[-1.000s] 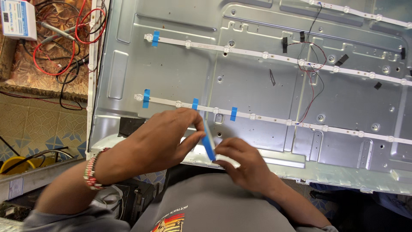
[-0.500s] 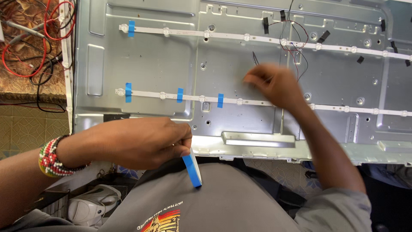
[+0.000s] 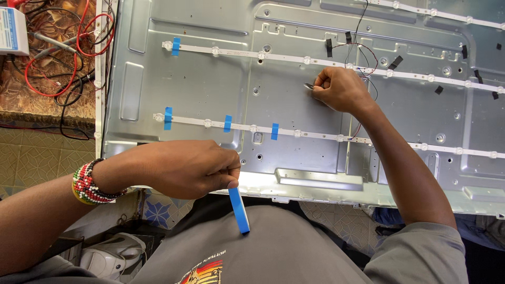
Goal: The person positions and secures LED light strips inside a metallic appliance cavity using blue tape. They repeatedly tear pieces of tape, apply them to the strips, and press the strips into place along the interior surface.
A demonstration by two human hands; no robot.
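My left hand (image 3: 189,168) pinches a strip of blue tape (image 3: 239,209) that hangs down over my grey shirt, at the near edge of a large grey metal back panel (image 3: 210,89). My right hand (image 3: 339,89) rests farther out on the panel with its fingers closed on a small dark metal tool (image 3: 309,86). White light strips (image 3: 242,127) run across the panel, and short blue tape pieces (image 3: 228,123) hold the nearer one down. A beaded bracelet (image 3: 87,183) sits on my left wrist.
Red and black wires (image 3: 63,58) lie tangled on a patterned cloth left of the panel, beside a white box (image 3: 13,31). Thin red and black leads (image 3: 363,47) cross the panel near my right hand. A tiled floor and a shoe (image 3: 110,257) show below.
My right hand let go of the blue tape, reached out over the panel and closed on the small tool. My left hand kept the tape, which now hangs down.
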